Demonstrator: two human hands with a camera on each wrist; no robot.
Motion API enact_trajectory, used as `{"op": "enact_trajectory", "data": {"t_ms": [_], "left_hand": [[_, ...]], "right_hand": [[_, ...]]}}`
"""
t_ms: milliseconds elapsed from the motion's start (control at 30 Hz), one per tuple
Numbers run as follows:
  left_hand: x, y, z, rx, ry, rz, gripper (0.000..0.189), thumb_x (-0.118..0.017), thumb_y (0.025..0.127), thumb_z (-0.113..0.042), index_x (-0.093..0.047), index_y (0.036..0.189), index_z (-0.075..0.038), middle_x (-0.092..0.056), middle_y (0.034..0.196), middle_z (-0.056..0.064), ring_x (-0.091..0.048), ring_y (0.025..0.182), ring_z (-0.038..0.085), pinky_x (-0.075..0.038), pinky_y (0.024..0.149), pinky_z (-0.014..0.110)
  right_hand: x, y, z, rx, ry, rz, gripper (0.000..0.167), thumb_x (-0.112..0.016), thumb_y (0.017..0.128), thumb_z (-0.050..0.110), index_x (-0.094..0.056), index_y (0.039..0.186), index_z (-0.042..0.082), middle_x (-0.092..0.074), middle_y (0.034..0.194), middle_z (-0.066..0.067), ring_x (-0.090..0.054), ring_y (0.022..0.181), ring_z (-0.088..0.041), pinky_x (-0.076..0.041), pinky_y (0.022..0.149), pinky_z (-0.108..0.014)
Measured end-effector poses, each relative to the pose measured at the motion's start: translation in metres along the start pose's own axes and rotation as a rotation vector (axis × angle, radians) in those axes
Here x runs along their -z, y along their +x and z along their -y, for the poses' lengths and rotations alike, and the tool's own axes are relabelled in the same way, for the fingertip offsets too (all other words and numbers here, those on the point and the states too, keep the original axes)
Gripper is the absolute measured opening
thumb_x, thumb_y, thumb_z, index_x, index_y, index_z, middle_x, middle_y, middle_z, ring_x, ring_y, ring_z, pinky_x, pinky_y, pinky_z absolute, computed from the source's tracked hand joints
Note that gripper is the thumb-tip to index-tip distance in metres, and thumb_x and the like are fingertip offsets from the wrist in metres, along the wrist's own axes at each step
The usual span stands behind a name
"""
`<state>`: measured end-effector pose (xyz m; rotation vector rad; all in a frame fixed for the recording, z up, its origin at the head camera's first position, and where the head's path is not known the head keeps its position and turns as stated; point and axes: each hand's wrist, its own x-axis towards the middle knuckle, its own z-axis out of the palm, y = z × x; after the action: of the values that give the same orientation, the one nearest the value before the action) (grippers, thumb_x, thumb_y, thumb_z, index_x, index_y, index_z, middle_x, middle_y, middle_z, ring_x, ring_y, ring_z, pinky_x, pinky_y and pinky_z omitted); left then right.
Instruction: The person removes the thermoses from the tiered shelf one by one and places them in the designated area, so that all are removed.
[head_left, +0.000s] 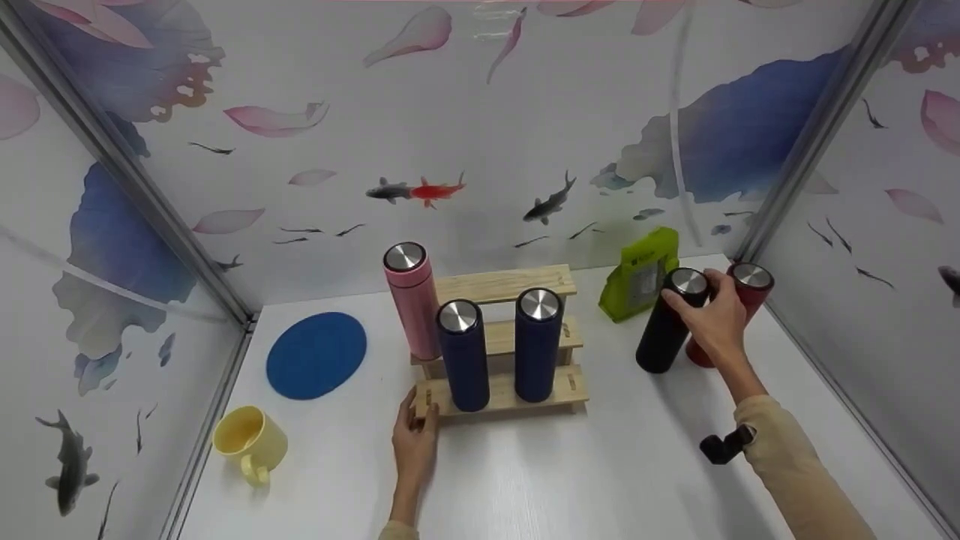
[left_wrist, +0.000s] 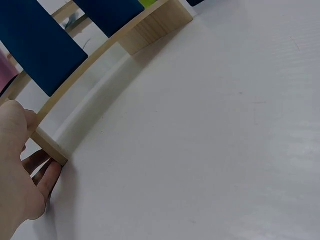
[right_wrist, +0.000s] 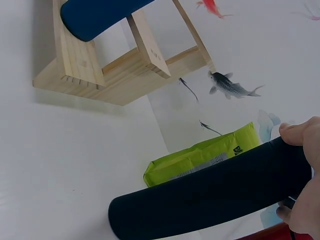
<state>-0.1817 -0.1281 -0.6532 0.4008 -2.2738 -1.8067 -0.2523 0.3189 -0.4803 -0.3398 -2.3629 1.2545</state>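
Observation:
My left hand [head_left: 415, 442] grips the front left corner of a wooden three-step rack [head_left: 504, 289], thumb on top of the lowest step. Two dark blue thermos bottles, a left one [head_left: 465, 367] and a right one [head_left: 538, 352], stand upright on that step. A pink thermos [head_left: 412, 307] stands on the rack's left side, higher up. Over on the right, my right hand [head_left: 716, 319] grips a black thermos [head_left: 658, 337] near its steel-topped lid. Just behind that hand is a red thermos [head_left: 754, 289], partly hidden. The right wrist view shows the black thermos [right_wrist: 200, 200] tilted across the picture.
A green packet [head_left: 637, 274] stands by the back wall, between the rack and the black thermos. On the left lie a round blue mat [head_left: 316, 355] and a yellow mug [head_left: 251, 442]. Printed panels [head_left: 480, 150] enclose the white table [head_left: 525, 480] at the back and sides.

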Motion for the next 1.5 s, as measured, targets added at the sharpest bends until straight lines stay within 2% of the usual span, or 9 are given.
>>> {"op": "enact_trajectory", "data": {"t_ms": [233,500,700,933,1200,1500], "left_hand": [[0.001,0.002,0.002,0.001,-0.020,0.000,0.056,-0.065,0.101,-0.031,-0.046,0.152,-0.017,-0.050,0.151,0.018,-0.059,0.112,0.027,-0.048,0.096,0.044],[0.001,0.001,0.003,-0.001,-0.014,-0.003,0.056,-0.065,0.101,-0.033,-0.047,0.151,-0.018,-0.053,0.148,0.016,-0.059,0.111,0.027,-0.048,0.097,0.046],[0.001,0.001,0.002,-0.009,-0.019,0.004,0.056,-0.065,0.101,-0.033,-0.047,0.152,-0.019,-0.051,0.149,0.016,-0.058,0.122,0.031,-0.047,0.102,0.050],[0.001,0.001,0.000,-0.003,-0.018,0.016,0.057,-0.063,0.102,-0.034,-0.045,0.153,-0.019,-0.059,0.138,0.016,-0.059,0.102,0.022,-0.049,0.092,0.041],[0.000,0.000,0.000,0.011,-0.001,0.016,0.056,-0.062,0.102,-0.035,-0.045,0.153,-0.020,-0.059,0.139,0.017,-0.060,0.108,0.024,-0.050,0.094,0.042],[-0.001,0.000,0.000,-0.005,0.004,0.001,0.054,-0.063,0.102,-0.032,-0.046,0.152,-0.018,-0.063,0.133,0.016,-0.060,0.101,0.022,-0.049,0.087,0.037]], "right_hand": [[0.000,0.003,0.021,0.058,0.040,-0.052,0.077,-0.082,0.085,0.030,-0.045,0.145,-0.002,-0.051,0.149,-0.020,-0.043,0.143,-0.036,-0.033,0.117,-0.048],[-0.006,0.005,0.049,0.109,0.073,-0.071,0.075,-0.081,0.086,0.032,-0.047,0.143,-0.003,-0.051,0.149,-0.021,-0.044,0.141,-0.036,-0.032,0.118,-0.049],[-0.013,0.005,0.073,0.151,0.127,-0.027,0.075,-0.080,0.088,0.033,-0.046,0.143,-0.004,-0.049,0.151,-0.021,-0.042,0.144,-0.034,-0.030,0.121,-0.047],[-0.026,-0.002,0.096,0.155,0.176,0.048,0.075,-0.079,0.089,0.037,-0.045,0.146,0.001,-0.048,0.152,-0.017,-0.040,0.147,-0.031,-0.031,0.120,-0.047],[-0.043,-0.009,0.124,0.196,0.207,0.103,0.077,-0.081,0.088,0.034,-0.044,0.146,-0.001,-0.048,0.151,-0.019,-0.040,0.146,-0.033,-0.031,0.120,-0.047],[-0.058,-0.019,0.154,0.227,0.195,0.178,0.083,-0.080,0.088,0.038,-0.040,0.150,0.001,-0.046,0.155,-0.017,-0.038,0.147,-0.033,-0.030,0.120,-0.045]]}}
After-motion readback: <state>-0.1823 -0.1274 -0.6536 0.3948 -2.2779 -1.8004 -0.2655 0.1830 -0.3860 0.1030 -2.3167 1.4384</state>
